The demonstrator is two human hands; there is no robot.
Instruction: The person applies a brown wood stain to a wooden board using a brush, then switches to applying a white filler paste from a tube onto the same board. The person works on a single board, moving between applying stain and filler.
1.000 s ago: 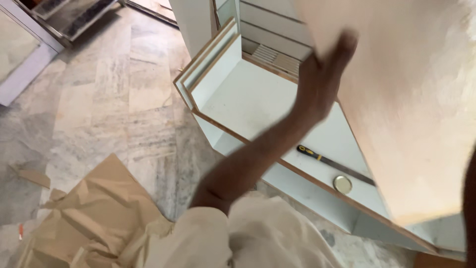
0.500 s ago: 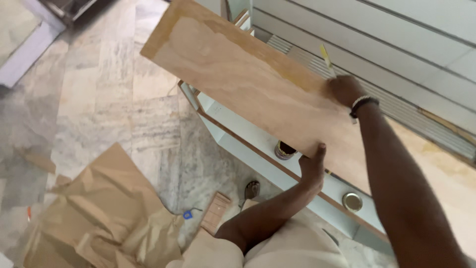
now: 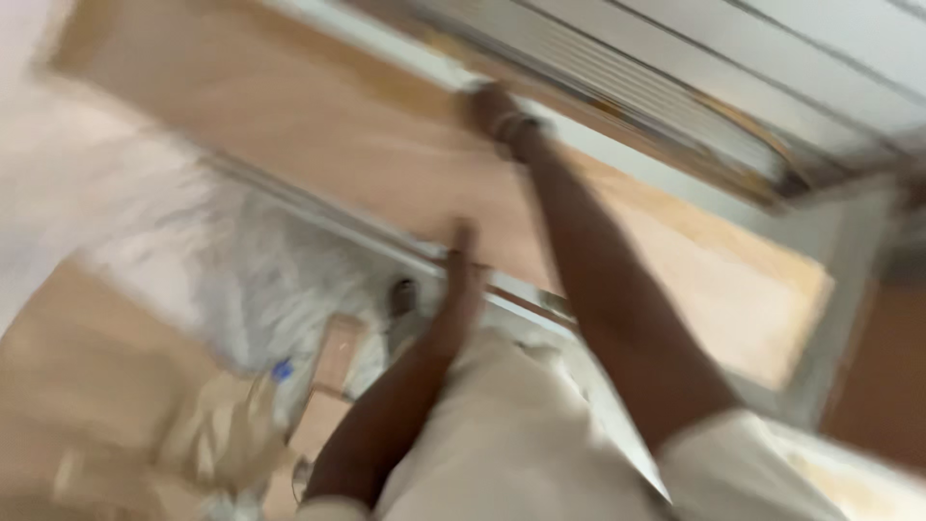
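The plywood board [image 3: 318,164] lies flat across the frame, its long axis running from 10 o'clock down to 4 o'clock. The right hand [image 3: 494,111] is closed over its far long edge, toward 12 o'clock. The left hand [image 3: 463,265] is pressed on the near edge; blur hides the fingers. Below, toward 7 o'clock, brown paper [image 3: 106,415] covers the marble floor [image 3: 280,280].

Looked like a home interior under fit-out, carpentry in progress: blurry frame showed a marble floor [image 3: 241,280] at left, brown paper sheets [image 3: 106,405] at lower left, a plywood board [image 3: 318,164] across the middle, white cabinet panels [image 3: 733,87] at upper right.
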